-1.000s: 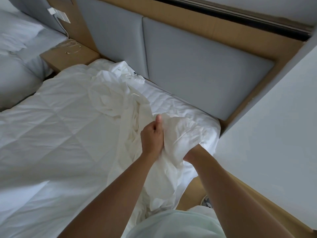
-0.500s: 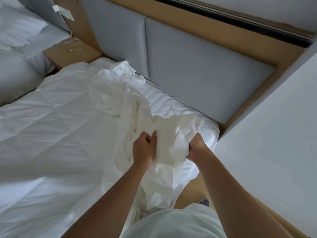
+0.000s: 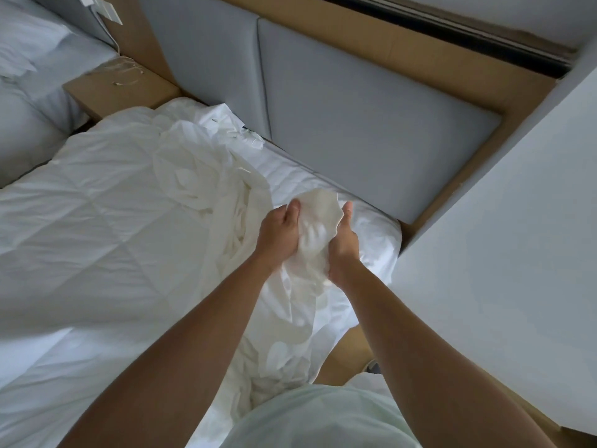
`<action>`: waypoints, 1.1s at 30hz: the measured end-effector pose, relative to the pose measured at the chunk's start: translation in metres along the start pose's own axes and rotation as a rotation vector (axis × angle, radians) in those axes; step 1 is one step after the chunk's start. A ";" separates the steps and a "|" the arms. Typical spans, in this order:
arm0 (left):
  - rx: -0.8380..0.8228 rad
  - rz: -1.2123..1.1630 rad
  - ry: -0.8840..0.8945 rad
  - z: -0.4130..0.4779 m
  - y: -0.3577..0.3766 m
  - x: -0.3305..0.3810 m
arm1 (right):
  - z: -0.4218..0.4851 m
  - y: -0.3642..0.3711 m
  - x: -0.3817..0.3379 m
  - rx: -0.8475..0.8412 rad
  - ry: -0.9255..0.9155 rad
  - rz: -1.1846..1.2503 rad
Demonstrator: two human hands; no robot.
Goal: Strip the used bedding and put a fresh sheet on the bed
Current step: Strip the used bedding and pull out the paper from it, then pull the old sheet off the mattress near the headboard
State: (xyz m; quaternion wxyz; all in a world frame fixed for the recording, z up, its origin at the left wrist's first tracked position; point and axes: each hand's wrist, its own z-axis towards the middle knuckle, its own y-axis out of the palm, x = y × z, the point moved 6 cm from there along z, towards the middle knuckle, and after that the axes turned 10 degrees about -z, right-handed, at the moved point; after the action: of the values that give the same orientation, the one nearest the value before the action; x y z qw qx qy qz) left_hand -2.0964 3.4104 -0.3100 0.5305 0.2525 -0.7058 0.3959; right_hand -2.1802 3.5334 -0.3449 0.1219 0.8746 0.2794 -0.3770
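Observation:
A crumpled white sheet (image 3: pixel 213 189) lies bunched along the right side of the bed and trails down toward me. My left hand (image 3: pixel 279 232) and my right hand (image 3: pixel 344 244) grip a gathered bunch of that sheet between them, held above the bed's top right corner. A white quilted duvet (image 3: pixel 97 215) covers the left part of the bed. The mattress cover (image 3: pixel 300 179) shows near the headboard.
A grey padded headboard (image 3: pixel 355 124) runs behind the bed. A grey wall (image 3: pixel 500 270) stands close on the right, with a narrow strip of wooden floor (image 3: pixel 349 357) beside the bed. A wooden nightstand (image 3: pixel 119 88) and a second bed with pillows (image 3: pixel 29 59) are at left.
Both hands have come closer together and lifted, bunching the sheet into a tighter wad between them. The corner of the mattress is now uncovered.

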 end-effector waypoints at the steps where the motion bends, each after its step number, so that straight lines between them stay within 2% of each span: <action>1: 0.004 0.000 -0.007 0.001 0.001 0.000 | 0.002 -0.007 0.002 0.086 -0.017 -0.088; 3: 0.021 0.012 -0.016 0.002 0.004 0.001 | 0.007 -0.022 0.009 0.232 -0.051 -0.237; 5: 0.122 0.020 -0.036 0.006 -0.003 0.002 | 0.006 -0.037 0.024 0.348 -0.112 -0.426; 7: 0.223 -0.013 -0.094 0.011 -0.012 0.000 | -0.006 -0.046 0.046 0.433 -0.235 -0.517; 9: 0.252 0.006 -0.131 0.014 -0.013 -0.001 | -0.026 -0.039 0.072 0.394 -0.405 -0.530; 11: 0.232 0.032 -0.164 0.014 -0.003 -0.003 | -0.043 -0.021 0.095 0.276 -0.562 -0.622; 14: 0.171 0.028 -0.191 0.014 0.019 -0.004 | -0.048 -0.002 0.116 0.248 -0.655 -0.761; 16: 0.085 0.032 -0.207 0.018 0.035 -0.009 | -0.037 -0.001 0.118 0.292 -0.538 -0.754; 19: -0.031 0.004 -0.275 0.026 0.059 -0.020 | -0.010 -0.014 0.129 0.286 -0.305 -0.607; 24: -0.051 -0.034 -0.266 0.047 0.089 -0.025 | -0.003 -0.032 0.185 0.283 -0.168 -0.583; 28: -0.083 0.009 -0.257 0.053 0.113 -0.037 | -0.002 -0.027 0.226 0.263 -0.154 -0.551; 30: -0.095 0.025 -0.250 0.059 0.125 -0.042 | 0.010 -0.020 0.246 0.202 -0.069 -0.553; 33: -0.162 0.019 -0.292 0.071 0.141 -0.064 | 0.037 -0.015 0.273 0.196 0.081 -0.428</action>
State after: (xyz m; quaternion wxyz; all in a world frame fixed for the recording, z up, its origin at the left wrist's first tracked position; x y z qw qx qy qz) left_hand -2.2248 3.4266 -0.4202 0.4371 0.2569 -0.8074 0.3018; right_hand -2.0585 3.6382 -0.5691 -0.0578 0.8175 0.4253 -0.3840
